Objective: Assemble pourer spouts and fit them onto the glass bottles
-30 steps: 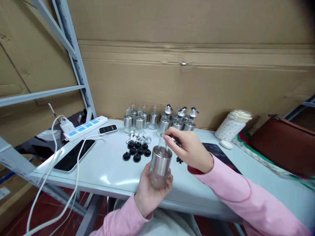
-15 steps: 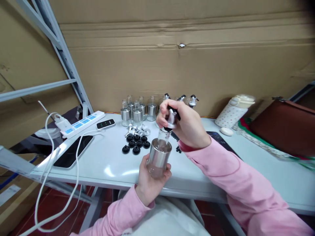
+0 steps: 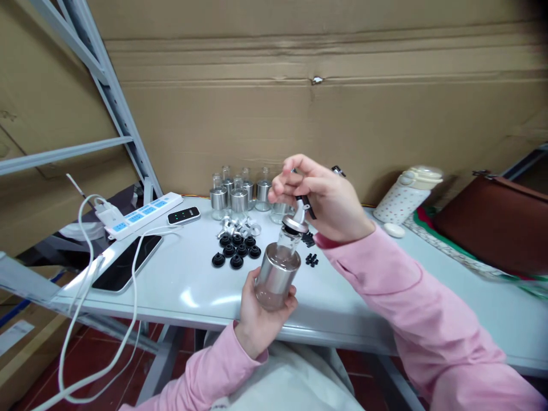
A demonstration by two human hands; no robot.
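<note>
right hand (image 3: 327,200) has loosened, partly hiding the pourer (image 3: 295,224).

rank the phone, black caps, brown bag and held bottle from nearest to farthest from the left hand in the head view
From the left hand:
1. Held bottle: in its grasp, touching
2. Black caps: on the table, beyond the hand and slightly left
3. Phone: at the table's left side
4. Brown bag: far right

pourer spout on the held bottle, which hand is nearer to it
Right. The right hand is at the upper end of the pourer spout; the left hand is below, holding the bottle's lower part.
</note>
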